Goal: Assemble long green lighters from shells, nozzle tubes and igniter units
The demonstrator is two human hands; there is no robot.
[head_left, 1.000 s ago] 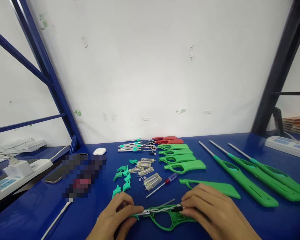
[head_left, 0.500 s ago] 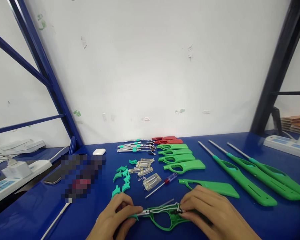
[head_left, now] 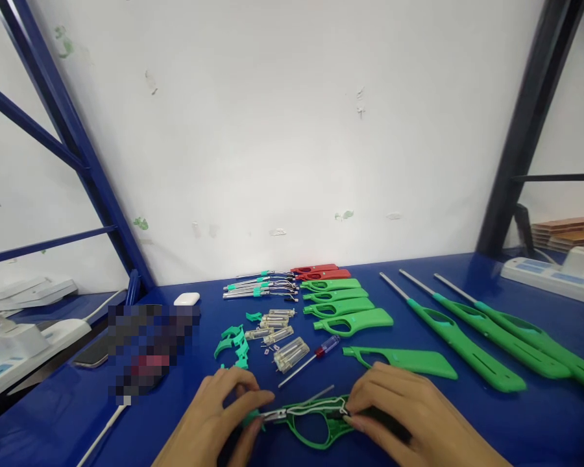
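A green handle half [head_left: 320, 436] with an oval opening lies at the bottom centre, its inside facing up. White wires [head_left: 311, 407] run along it from a metal tube end [head_left: 275, 415]. My left hand [head_left: 224, 410] pinches the tube beside a teal piece [head_left: 251, 417] at the handle's left end. At the other side, my right hand [head_left: 394, 408] has its thumb and fingertips closed on a small black part [head_left: 340, 413] where the wires end. A thin rod [head_left: 321, 393] lies just above the wires.
Behind my hands are a screwdriver [head_left: 311, 360], clear fuel tanks [head_left: 291, 354], teal clips [head_left: 242, 347], green shells [head_left: 355, 321], red shells [head_left: 324, 275] and metal tubes [head_left: 253, 292]. Long green lighters [head_left: 472, 350] lie right; a phone [head_left: 92, 353] and power strip [head_left: 53, 334] left.
The view has shifted slightly, so the table items appear a little further left. My left thumb and fingers have shifted a little on the tube end; my right hand keeps its pinch.
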